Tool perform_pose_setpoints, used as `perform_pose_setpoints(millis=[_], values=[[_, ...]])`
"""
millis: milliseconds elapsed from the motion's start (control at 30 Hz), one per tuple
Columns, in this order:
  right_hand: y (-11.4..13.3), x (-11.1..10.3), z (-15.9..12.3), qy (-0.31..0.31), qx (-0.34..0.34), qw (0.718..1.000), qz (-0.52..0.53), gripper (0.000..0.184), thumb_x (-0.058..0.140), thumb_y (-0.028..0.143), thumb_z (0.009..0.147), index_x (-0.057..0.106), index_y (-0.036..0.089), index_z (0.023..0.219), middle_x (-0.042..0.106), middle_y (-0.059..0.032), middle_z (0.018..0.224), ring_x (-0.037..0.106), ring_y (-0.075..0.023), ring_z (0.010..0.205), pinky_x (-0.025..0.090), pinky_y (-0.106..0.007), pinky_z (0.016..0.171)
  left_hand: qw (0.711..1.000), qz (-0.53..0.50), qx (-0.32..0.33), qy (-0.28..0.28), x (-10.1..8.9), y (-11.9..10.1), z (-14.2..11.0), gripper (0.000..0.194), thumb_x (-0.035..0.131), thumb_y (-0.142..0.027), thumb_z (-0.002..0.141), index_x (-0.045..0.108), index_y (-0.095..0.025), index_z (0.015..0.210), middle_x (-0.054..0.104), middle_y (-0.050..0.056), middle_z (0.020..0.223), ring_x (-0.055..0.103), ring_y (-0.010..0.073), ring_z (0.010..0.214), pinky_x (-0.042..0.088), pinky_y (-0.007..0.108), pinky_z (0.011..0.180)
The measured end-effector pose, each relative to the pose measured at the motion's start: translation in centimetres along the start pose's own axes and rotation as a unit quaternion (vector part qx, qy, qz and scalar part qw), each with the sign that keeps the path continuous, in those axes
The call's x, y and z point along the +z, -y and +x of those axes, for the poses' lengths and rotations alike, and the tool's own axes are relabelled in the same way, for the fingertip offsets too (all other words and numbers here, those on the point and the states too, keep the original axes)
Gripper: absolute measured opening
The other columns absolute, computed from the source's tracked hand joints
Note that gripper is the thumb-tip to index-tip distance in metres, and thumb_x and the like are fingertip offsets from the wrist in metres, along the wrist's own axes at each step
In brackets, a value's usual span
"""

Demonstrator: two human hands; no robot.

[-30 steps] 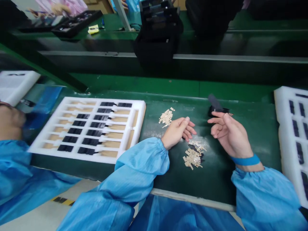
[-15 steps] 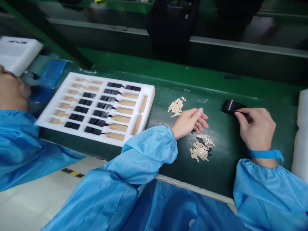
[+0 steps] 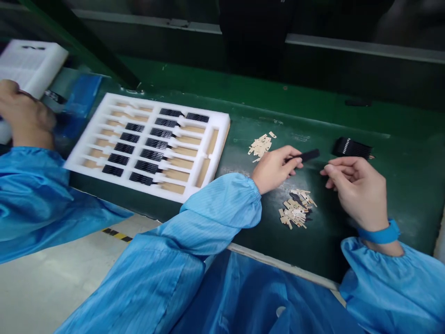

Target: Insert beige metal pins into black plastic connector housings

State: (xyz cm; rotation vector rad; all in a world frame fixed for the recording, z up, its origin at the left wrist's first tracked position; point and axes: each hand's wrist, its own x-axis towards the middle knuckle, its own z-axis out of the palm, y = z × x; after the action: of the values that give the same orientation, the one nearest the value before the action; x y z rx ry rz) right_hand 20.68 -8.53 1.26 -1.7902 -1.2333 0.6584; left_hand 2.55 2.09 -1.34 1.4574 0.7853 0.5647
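My left hand pinches a thin black strip that sticks out to the right, just above the green belt. My right hand hovers close by with fingers curled and apart, nothing visible in them. A small stack of black strips lies on the belt just beyond my right hand. Two piles of small tan tabs lie near my hands: one beyond my left hand, one between my wrists.
A white foam tray with rows of black strips sits left of my hands on the green belt. At far left a co-worker's hand and blue sleeve are by another white foam block.
My right hand went to the black stack and came back. My left hand, lying open on the belt before, now pinches a black strip. The view has tilted down.
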Motion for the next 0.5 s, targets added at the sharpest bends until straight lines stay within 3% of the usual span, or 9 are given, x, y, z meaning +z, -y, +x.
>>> perform_pose_setpoints(millis=[67,167,333,500], values=[[-0.2,-0.6,0.0,0.097,0.006,0.995,-0.035,0.029,0.072,0.05,0.091,0.072,0.021,0.094,0.07,-0.0034,0.077,0.061,-0.0164,0.06,0.047,-0.029,0.056,0.999,-0.035,-0.021,-0.036,0.1,0.1,0.3,0.012,0.054,-0.025,0.098,0.059,-0.017,0.105,0.075,0.006,0.095,0.065,0.0091,0.067,0.049,0.019,0.061],[0.1,-1.2,-0.5,0.225,-0.058,0.959,-0.16,0.032,0.07,0.054,0.091,0.071,0.022,0.087,0.067,-0.0037,0.075,0.058,-0.0168,0.061,0.044,-0.03,0.057,0.998,-0.043,-0.018,-0.036,0.2,0.0,0.4,0.009,0.053,-0.025,0.099,0.054,-0.017,0.103,0.075,0.006,0.095,0.065,0.0081,0.067,0.05,0.019,0.06],[0.6,-1.1,-1.4,0.244,-0.103,0.935,-0.235,0.025,0.065,0.047,0.094,0.064,0.022,0.089,0.065,-0.0048,0.086,0.058,-0.0186,0.07,0.044,-0.031,0.062,0.999,-0.025,-0.021,-0.02,0.2,-0.2,0.1,0.01,0.052,-0.025,0.099,0.054,-0.018,0.104,0.075,0.005,0.095,0.064,0.0075,0.067,0.05,0.019,0.061],[0.7,-1.7,-0.5,0.303,-0.022,0.946,-0.114,0.031,0.065,0.052,0.094,0.065,0.022,0.085,0.062,-0.0023,0.074,0.055,-0.0162,0.063,0.043,-0.029,0.057,1.0,-0.007,-0.002,-0.003,0.0,0.0,0.1,0.012,0.049,-0.026,0.1,0.054,-0.018,0.108,0.072,0.003,0.091,0.064,0.0074,0.069,0.051,0.02,0.064]])
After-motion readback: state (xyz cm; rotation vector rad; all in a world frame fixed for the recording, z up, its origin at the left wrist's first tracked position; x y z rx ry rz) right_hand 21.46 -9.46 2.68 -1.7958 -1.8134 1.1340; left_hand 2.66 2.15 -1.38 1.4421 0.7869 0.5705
